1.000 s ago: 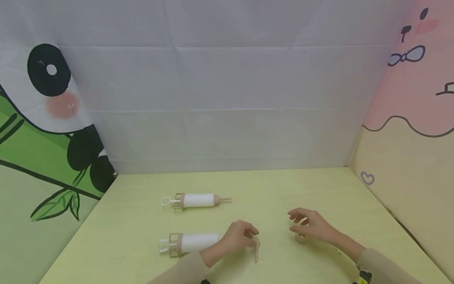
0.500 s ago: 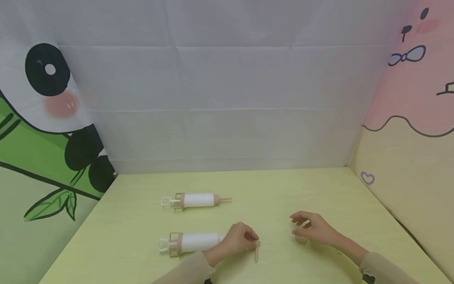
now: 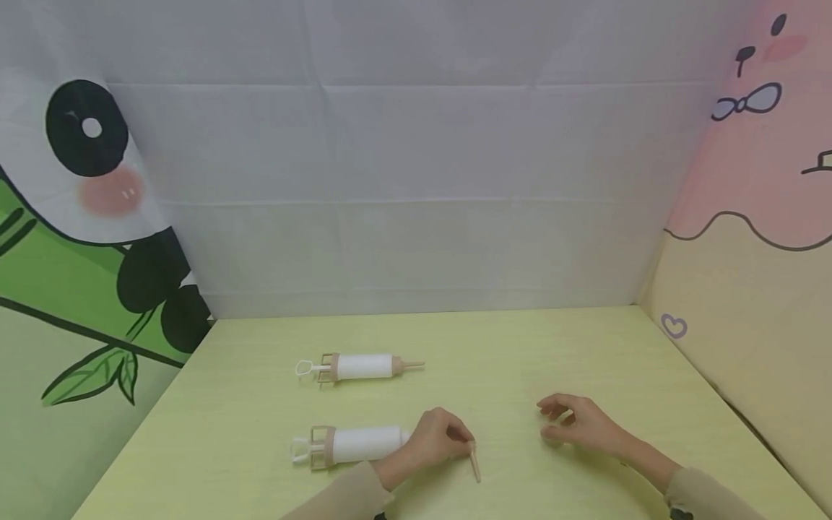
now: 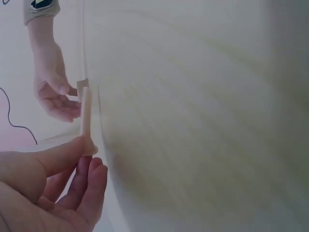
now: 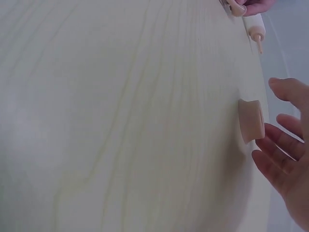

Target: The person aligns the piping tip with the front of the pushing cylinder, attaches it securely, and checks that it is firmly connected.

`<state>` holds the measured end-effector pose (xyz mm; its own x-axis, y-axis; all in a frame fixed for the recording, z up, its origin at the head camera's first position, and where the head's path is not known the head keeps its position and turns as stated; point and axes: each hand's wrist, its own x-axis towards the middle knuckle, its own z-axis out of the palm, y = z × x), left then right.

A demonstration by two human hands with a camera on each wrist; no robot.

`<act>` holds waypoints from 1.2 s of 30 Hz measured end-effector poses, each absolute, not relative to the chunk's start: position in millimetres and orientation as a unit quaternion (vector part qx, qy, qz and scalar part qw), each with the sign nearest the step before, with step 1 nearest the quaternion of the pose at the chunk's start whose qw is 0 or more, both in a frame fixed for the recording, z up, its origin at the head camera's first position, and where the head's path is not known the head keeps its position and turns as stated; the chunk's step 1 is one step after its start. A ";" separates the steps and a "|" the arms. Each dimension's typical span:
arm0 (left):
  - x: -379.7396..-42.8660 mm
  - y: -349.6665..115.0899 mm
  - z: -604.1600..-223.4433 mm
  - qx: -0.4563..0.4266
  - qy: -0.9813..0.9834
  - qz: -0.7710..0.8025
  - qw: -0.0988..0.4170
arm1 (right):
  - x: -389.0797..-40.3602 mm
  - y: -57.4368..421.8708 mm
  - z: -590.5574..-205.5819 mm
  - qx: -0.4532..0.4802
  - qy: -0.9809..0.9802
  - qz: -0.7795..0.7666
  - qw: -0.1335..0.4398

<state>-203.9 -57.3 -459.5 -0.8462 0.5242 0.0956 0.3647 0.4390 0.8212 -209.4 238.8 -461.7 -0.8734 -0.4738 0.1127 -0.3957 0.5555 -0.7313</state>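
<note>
My left hand [image 3: 437, 440] pinches a thin beige nozzle [image 3: 476, 464] between thumb and fingers; in the left wrist view the nozzle [image 4: 87, 116] has a flared base at the fingertips. My right hand [image 3: 581, 425] is spread with fingers loosely bent. Close by its fingertips, a short beige ring [image 5: 251, 121] stands on the table in the right wrist view; its thumb is apart from the ring, and whether a finger touches it I cannot tell. Left of my left hand lies a white-barrelled syringe [image 3: 367, 443] with a beige collar, its front end partly hidden by the hand.
Farther back lies a similar syringe [image 3: 365, 366] with a beige nozzle fitted, pointing right. Both rest on a pale yellow table [image 3: 260, 404]. A white cloth [image 3: 416, 159] hangs behind, with printed cartoon panels at both sides.
The lower end of the nozzle in my left hand has swung slightly right. My right hand has drifted a little right and toward me, and the ring is now hidden in the head view.
</note>
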 end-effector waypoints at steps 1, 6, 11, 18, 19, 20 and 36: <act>-204.2 -58.1 -458.4 0.263 0.843 0.462 0.082 | -209.3 239.3 -462.9 -0.246 0.882 -0.400 0.050; -208.6 -63.5 -450.5 0.269 0.842 0.466 0.052 | -207.6 241.1 -467.8 -0.253 0.886 -0.387 0.042; -212.7 -71.0 -438.2 0.255 0.840 0.477 0.037 | -206.1 242.5 -469.1 -0.266 0.887 -0.377 0.036; -219.0 -82.7 -427.6 0.228 0.839 0.494 0.007 | -205.4 244.8 -471.5 -0.291 0.877 -0.382 0.028; -219.6 -84.2 -426.5 0.226 0.838 0.496 0.002 | -205.5 244.9 -472.0 -0.295 0.876 -0.381 0.026; -220.4 -85.5 -425.6 0.226 0.837 0.498 -0.004 | -205.7 245.1 -472.6 -0.297 0.876 -0.380 0.026; -222.9 -94.6 -415.2 0.191 0.831 0.523 -0.010 | -220.4 233.1 -465.0 -0.287 0.882 -0.368 0.068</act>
<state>-222.9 -94.6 -415.2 -0.9265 0.3080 0.2162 0.3281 0.3799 0.8649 -220.4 233.1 -465.0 -0.8262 -0.5561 0.0902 -0.4556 0.5654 -0.6876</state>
